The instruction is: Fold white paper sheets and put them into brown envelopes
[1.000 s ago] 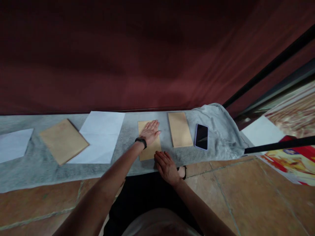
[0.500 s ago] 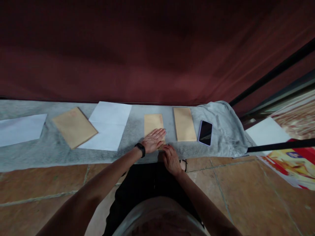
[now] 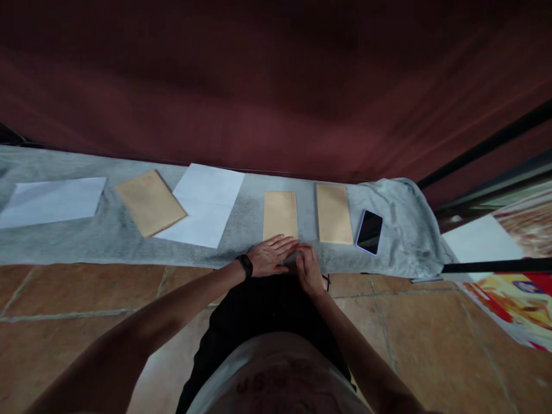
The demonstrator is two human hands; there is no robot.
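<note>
A brown paper envelope [image 3: 280,214] with small red print lies in front of me on the grey cloth. My left hand [image 3: 271,256], with a black watch at the wrist, rests flat across its near end, fingers stretched out to the right. At the near right corner is my right hand [image 3: 309,269], its fingers bent together and close to the left fingertips. It seems to pinch the envelope's near edge, which the hands mostly hide.
To the right lie a stack of brown envelopes [image 3: 334,214] and a phone [image 3: 370,232]. On the left are another envelope stack [image 3: 150,202], partly over a creased white sheet [image 3: 209,204], and a second white paper [image 3: 54,201]. A dark red curtain [image 3: 259,126] hangs behind the grey cloth [image 3: 241,230].
My left hand has slid toward me, from the envelope's middle to its near end, uncovering more of it. My right hand stays at the near right corner. The view has shifted slightly.
</note>
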